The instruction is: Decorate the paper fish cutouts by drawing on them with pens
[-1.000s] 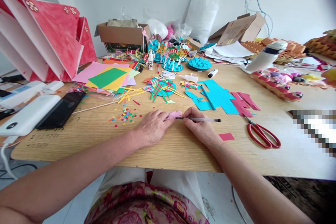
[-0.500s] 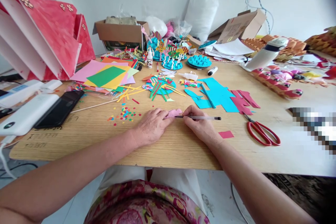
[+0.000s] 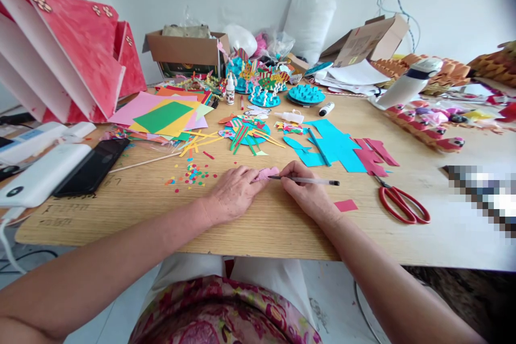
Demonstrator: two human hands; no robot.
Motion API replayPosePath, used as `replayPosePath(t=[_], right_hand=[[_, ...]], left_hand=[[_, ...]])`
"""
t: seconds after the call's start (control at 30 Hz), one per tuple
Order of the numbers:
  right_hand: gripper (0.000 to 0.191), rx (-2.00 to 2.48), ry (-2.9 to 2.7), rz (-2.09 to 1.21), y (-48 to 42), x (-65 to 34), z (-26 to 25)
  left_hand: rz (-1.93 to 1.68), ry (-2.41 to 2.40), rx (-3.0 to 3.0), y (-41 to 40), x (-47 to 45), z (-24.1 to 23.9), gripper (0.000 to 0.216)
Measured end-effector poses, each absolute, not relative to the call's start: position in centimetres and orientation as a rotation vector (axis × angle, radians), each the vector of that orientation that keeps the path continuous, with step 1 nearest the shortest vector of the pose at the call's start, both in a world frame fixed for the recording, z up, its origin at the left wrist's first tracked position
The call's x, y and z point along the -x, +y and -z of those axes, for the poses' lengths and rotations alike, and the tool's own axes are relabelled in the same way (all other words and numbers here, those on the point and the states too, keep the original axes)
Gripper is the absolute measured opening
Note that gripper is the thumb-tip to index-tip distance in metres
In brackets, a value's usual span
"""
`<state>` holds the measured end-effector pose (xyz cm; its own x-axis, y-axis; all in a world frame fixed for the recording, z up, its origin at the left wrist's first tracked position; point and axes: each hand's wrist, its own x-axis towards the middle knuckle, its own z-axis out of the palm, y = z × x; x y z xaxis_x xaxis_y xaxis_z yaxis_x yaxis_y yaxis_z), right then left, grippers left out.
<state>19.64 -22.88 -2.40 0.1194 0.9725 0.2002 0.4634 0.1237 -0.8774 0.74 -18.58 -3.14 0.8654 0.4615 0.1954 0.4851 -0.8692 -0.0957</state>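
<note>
- One pair of red-handled scissors (image 3: 404, 205) and one small red paper scrap (image 3: 346, 205) lay to the right, the scrap just beside the right wrist.
- Paper dots (image 3: 196, 174), too many to count, lay left of the hands; one black phone (image 3: 92, 167) sat farther left.
- Two cardboard boxes (image 3: 183, 52) stood behind.
- One pink paper piece (image 3: 271, 172) lay between the hands, held under the left hand's (image 3: 231, 194) fingers.
- The right hand (image 3: 303, 189) gripped one pen (image 3: 318, 180), its tip at the piece.

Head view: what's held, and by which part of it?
Right grip: pen, held near the tip that points at the pink paper. Left grip: on that paper's left end; pinched or just pressed down, can't tell.
</note>
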Motion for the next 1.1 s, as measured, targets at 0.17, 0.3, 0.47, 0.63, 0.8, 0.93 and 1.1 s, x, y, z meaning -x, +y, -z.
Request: replayPosePath(t=[0.17,0.3,0.47,0.63,0.8,0.93,1.1], right_hand=[[0.002,1.476,-1.498,-0.702,-22.84,-19.55,2.51],[0.002,1.474,-1.496,-0.708,-22.82,-19.48,2.36],[0.003,1.484,-1.476,-0.699,-22.78,-19.54,2.34],[0.002,1.493,-1.463,-0.695,-22.82,-19.70,2.44],[0.002,1.485,-1.472,-0.703,-22.85,-19.69,2.39],[0.002,1.482,-1.477,-0.703,-22.84,-19.64,2.33],[0.001,1.478,-1.480,-0.703,-22.79,-19.56,2.21]], left_hand=[[0.261,-0.762,2.898,-18.56,-0.85,3.24,0.042],[0.250,-0.768,2.896,-18.60,-0.86,3.20,0.042],[0.265,-0.769,2.890,-18.63,-0.88,3.16,0.040],[0.257,-0.769,2.893,-18.65,-0.91,3.17,0.044],[0.250,-0.767,2.881,-18.61,-0.86,3.28,0.044],[0.246,-0.765,2.880,-18.63,-0.82,3.15,0.045],[0.253,-0.765,2.874,-18.71,-0.85,2.95,0.041]])
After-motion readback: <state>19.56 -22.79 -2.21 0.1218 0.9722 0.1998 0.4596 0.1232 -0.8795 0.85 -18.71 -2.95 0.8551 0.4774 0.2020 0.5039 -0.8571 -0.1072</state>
